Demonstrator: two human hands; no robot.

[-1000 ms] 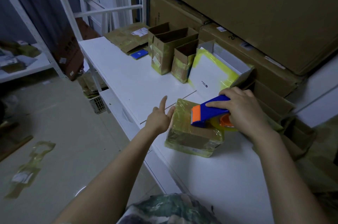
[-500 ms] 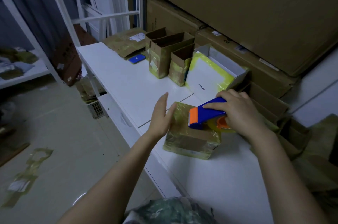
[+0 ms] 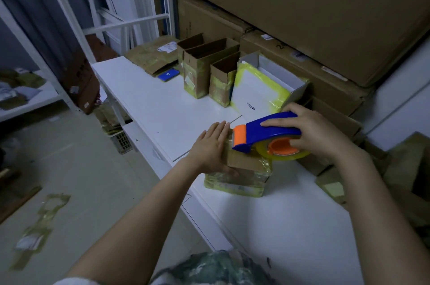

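A small cardboard box (image 3: 242, 175), wrapped in clear yellowish tape, sits on the white table (image 3: 290, 226). My left hand (image 3: 210, 147) lies flat with straight fingers on the box's left top and side. My right hand (image 3: 318, 132) grips a blue and orange tape dispenser (image 3: 263, 132) that carries a roll of clear tape (image 3: 282, 153). The dispenser's orange front end is over the box's top left edge, close to my left fingertips.
Behind stand three open taped cartons (image 3: 204, 68) and a white box with yellow tape (image 3: 263, 86). A blue card (image 3: 168, 74) and a flattened carton (image 3: 153, 56) lie further back. Large cartons (image 3: 302, 5) are stacked along the right. Tape scraps (image 3: 39, 222) lie on the floor.
My left hand went from a loose pointing pose beside the box to lying flat against it. The dispenser moved slightly left along the box top.
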